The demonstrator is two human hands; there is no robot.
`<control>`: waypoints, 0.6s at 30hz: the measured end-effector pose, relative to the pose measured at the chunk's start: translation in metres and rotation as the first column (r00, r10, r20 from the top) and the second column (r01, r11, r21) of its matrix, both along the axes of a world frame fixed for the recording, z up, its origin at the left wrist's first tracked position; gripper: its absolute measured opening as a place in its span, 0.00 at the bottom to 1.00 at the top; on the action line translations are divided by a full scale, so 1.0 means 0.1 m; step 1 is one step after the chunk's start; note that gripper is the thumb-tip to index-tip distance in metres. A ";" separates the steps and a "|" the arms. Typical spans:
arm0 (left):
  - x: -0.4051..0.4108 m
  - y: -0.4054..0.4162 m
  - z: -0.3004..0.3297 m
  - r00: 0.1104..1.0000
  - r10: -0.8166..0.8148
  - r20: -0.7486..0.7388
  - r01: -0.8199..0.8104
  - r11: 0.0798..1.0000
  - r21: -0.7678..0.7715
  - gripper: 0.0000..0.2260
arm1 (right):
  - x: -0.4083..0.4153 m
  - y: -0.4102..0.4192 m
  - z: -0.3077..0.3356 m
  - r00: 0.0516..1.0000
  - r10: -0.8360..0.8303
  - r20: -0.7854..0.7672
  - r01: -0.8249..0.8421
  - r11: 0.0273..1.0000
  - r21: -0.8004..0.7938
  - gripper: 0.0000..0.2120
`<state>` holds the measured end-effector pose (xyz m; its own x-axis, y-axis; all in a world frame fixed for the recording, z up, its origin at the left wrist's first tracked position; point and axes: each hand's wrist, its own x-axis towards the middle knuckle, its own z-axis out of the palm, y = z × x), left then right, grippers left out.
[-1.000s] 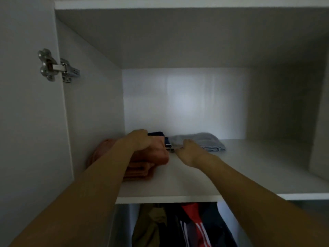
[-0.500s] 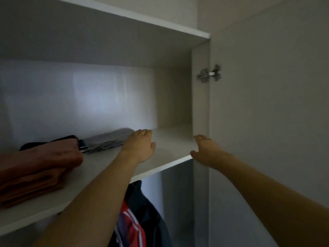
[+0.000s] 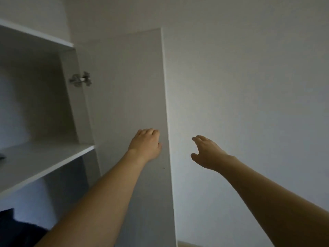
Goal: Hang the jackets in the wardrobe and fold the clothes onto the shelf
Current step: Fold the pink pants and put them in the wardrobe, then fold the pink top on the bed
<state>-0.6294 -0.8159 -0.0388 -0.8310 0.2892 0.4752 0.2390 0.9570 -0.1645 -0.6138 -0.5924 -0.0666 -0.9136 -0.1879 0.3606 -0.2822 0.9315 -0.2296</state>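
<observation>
The white wardrobe shelf (image 3: 44, 157) shows at the left, with only a sliver of grey folded cloth (image 3: 1, 155) at the frame's left edge. A dark jacket (image 3: 16, 227) hangs below it at the bottom left. My left hand (image 3: 146, 144) lies against the inner face of the open right wardrobe door (image 3: 128, 104), near its free edge, fingers loosely bent and holding nothing. My right hand (image 3: 206, 152) hovers to the right of the door edge, in front of the wall, fingers spread and empty.
A metal hinge (image 3: 81, 79) joins the door to the wardrobe side panel. A plain white wall (image 3: 249, 86) fills the right half of the view. A strip of wooden floor (image 3: 187, 244) shows at the bottom beside the door.
My view has swung right, away from the folded clothes on the shelf. Both hands left the shelf and moved right, the left onto the open door, the right past its edge.
</observation>
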 end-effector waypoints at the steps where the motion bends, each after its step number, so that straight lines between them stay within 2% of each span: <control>1: 0.05 0.32 -0.01 0.999 -0.040 0.003 0.040 0.999 0.005 0.22 | 0.13 0.32 -0.04 0.999 -0.039 0.000 0.039 0.999 -0.003 0.28; 11: 0.78 3.65 -0.59 0.912 -0.387 0.134 0.388 0.922 0.020 0.23 | 1.47 3.46 -0.55 0.941 -0.328 0.080 0.330 0.944 -0.014 0.31; 14: 0.91 4.41 -0.87 0.877 -0.430 0.216 0.433 0.901 0.036 0.25 | 1.72 4.17 -0.74 0.912 -0.384 0.147 0.391 0.920 -0.020 0.32; 18: 0.89 5.36 -1.26 0.838 -0.428 0.339 0.411 0.903 0.125 0.25 | 2.12 5.09 -1.06 0.854 -0.480 0.202 0.498 0.866 -0.048 0.32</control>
<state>-0.5402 -0.2802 -0.1645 -0.7482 0.6333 0.1980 0.6526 0.7562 0.0473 -0.4020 -0.0830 -0.1723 -0.9285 0.3263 0.1774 0.2574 0.9096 -0.3261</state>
